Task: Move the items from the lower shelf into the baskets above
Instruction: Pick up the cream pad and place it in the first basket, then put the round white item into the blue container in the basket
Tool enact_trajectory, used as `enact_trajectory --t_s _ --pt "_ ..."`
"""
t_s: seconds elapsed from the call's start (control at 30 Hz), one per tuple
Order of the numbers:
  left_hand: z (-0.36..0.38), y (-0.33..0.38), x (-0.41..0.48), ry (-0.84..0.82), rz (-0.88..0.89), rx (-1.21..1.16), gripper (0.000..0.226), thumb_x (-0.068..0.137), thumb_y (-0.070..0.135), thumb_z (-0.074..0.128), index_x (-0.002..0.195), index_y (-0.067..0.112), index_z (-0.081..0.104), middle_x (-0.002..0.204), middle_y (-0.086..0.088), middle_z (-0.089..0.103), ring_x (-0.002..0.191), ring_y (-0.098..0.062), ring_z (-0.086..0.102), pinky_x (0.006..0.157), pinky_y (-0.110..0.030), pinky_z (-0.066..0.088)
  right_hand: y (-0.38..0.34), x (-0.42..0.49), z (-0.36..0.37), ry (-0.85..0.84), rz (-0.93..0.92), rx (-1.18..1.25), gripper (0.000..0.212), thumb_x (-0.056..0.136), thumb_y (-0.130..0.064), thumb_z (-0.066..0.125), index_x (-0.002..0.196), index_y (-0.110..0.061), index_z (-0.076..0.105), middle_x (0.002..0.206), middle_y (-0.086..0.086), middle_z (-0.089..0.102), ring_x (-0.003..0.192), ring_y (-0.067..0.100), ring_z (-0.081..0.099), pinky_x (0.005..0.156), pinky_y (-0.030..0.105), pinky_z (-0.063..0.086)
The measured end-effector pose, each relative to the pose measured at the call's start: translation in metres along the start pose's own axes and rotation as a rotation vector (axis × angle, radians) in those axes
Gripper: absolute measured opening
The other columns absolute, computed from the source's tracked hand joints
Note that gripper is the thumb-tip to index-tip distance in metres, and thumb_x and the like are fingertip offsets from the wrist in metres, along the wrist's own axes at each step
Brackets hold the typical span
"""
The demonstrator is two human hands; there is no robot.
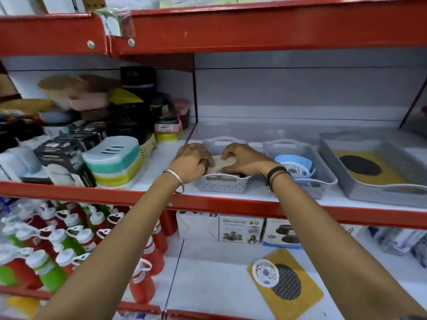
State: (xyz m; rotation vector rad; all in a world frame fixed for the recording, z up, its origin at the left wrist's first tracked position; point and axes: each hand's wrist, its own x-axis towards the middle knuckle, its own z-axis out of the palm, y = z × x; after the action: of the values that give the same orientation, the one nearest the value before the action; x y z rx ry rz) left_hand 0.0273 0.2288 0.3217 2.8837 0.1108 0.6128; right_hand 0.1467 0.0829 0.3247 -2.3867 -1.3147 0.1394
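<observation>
hands (195, 161) in lh basket (223, 182), w/ pale item (223, 163)

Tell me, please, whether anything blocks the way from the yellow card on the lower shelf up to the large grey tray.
Nothing visible does. The yellow card lies in the open on the lower shelf, with only a small round patterned disc resting on it. The large grey tray above is open-topped and already holds one similar card.

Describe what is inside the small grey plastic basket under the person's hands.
Both hands, left hand and right hand, press a pale flat item into the small grey plastic basket. Anything beneath it is covered.
</observation>
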Motion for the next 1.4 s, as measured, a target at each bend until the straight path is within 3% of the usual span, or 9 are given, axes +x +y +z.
enact_trajectory --t_s 0.27,0.4,0.5,0.6,0.73,0.9,1.03,1.13,1.4 --pt "0.006 -0.002 0.008 -0.045 0.02 0.082 0.027 0.082 0.011 0.047 0.087 0.019 0.072 0.106 0.001 0.071 0.112 -0.021 0.055 0.108 -0.039 0.034 0.003 -0.003 -0.005 0.003 0.008 -0.008 0.031 0.082 -0.036 0.067 0.109 -0.021 0.066 0.125 0.001 0.062 0.112 0.022 0.058 0.099 0.039 0.047" --pt "0.0 0.015 -0.006 0.205 0.041 0.002 0.035 0.08 0.016 0.04 0.103 0.015 0.066 0.116 -0.004 0.066 0.114 -0.026 0.055 0.1 -0.041 0.041 -0.008 -0.035 -0.019 0.363 -0.133 0.083 0.03 0.086 -0.026 0.063 0.114 -0.016 0.063 0.118 0.002 0.063 0.102 0.012 0.061 0.093 0.036 0.05" --pt "0.003 0.046 -0.027 0.398 0.126 -0.135 0.034 0.082 0.013 0.041 0.11 0.009 0.061 0.12 -0.009 0.063 0.115 -0.025 0.053 0.098 -0.041 0.041 -0.015 -0.081 -0.022 0.574 -0.253 0.174 0.027 0.088 -0.024 0.062 0.111 -0.011 0.064 0.106 -0.002 0.063 0.091 0.004 0.06 0.088 0.022 0.05" --pt "0.023 0.081 -0.057 0.576 0.19 -0.241 0.032 0.084 0.003 0.048 0.114 0.006 0.058 0.125 -0.013 0.061 0.122 -0.022 0.048 0.104 -0.032 0.035 -0.012 -0.132 -0.012 0.706 -0.277 0.219 0.022 0.089 -0.019 0.061 0.106 -0.006 0.066 0.1 -0.003 0.063 0.088 0.004 0.059 0.086 0.014 0.047" --pt "0.072 0.113 -0.102 0.697 0.309 -0.327 0.029 0.086 0.001 0.045 0.114 0.006 0.053 0.13 -0.012 0.054 0.127 -0.023 0.046 0.108 -0.031 0.035 0.008 -0.19 0.026 0.759 -0.212 0.253 0.015 0.088 -0.011 0.063 0.098 -0.002 0.068 0.095 0.009 0.07 0.088 0.012 0.063 0.084 0.021 0.049" --pt "0.155 0.122 -0.149 0.49 0.239 -0.322 0.035 0.084 0.001 0.045 0.118 0.01 0.048 0.134 -0.009 0.044 0.128 -0.024 0.043 0.102 -0.039 0.04 0.049 -0.236 0.103 0.519 -0.008 0.355 0.019 0.09 -0.018 0.059 0.103 -0.006 0.066 0.102 0.006 0.066 0.097 0.018 0.061 0.087 0.033 0.05" --pt "0.218 0.113 -0.172 0.171 0.066 -0.282 0.039 0.088 0.011 0.043 0.126 0.009 0.044 0.14 -0.017 0.049 0.13 -0.025 0.038 0.103 -0.041 0.036 0.09 -0.241 0.163 0.297 0.214 0.369 0.027 0.089 -0.021 0.056 0.112 -0.009 0.061 0.111 0.011 0.064 0.102 0.024 0.062 0.088 0.044 0.051" --pt "0.257 0.108 -0.185 -0.099 -0.098 -0.235 0.048 0.088 0.02 0.04 0.135 0.009 0.039 0.15 -0.014 0.036 0.138 -0.026 0.029 0.108 -0.045 0.036 0.113 -0.233 0.201 0.192 0.339 0.346 0.031 0.085 -0.017 0.06 0.115 -0.008 0.06 0.116 0.013 0.063 0.104 0.029 0.06 0.089 0.039 0.051" --pt "0.319 0.096 -0.182 -0.413 -0.404 -0.192 0.059 0.097 0.031 0.034 0.149 0.014 0.009 0.161 -0.004 -0.001 0.148 -0.023 -0.002 0.119 -0.048 0.008 0.145 -0.194 0.274 0.001 0.516 0.141 0.08 0.078 -0.05 0.066 0.14 -0.01 0.035 0.151 0.014 0.035 0.138 0.031 0.033 0.113 0.046 0.031"
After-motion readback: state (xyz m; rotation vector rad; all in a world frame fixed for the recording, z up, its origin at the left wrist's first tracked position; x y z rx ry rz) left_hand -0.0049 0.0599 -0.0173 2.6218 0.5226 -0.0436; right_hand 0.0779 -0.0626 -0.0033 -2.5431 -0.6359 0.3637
